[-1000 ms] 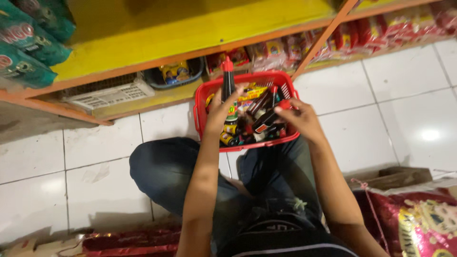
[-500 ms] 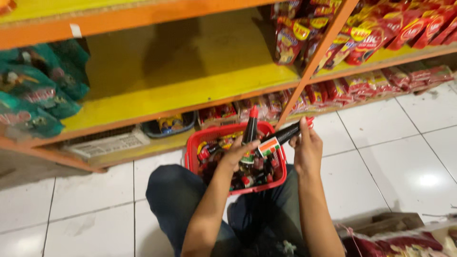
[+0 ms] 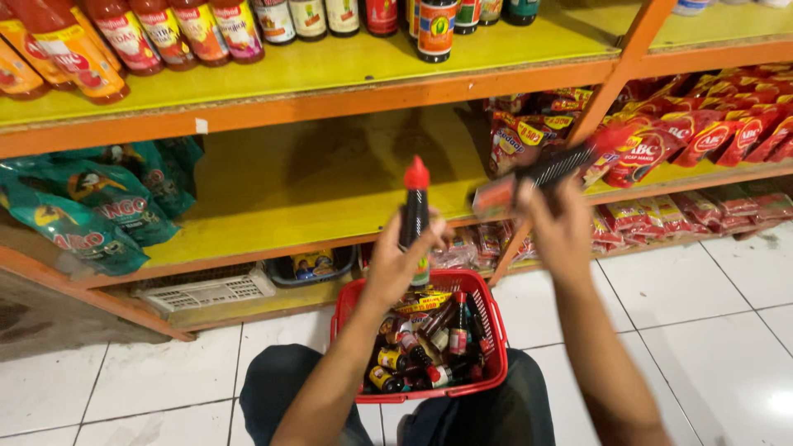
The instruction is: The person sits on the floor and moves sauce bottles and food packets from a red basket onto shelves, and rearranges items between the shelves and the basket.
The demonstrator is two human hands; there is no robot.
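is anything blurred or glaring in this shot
Head view: the bottle in the right hand is smeared by motion blur; the left hand's red-capped bottle is sharper; glare patch on the floor tiles; hand shadows on the yellow shelf.

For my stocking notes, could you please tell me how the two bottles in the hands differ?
The left bottle stands upright, red cap up; the right bottle lies nearly level, blurred. The left hand grips low on its bottle; the right hand holds its bottle from beneath. Both are dark.
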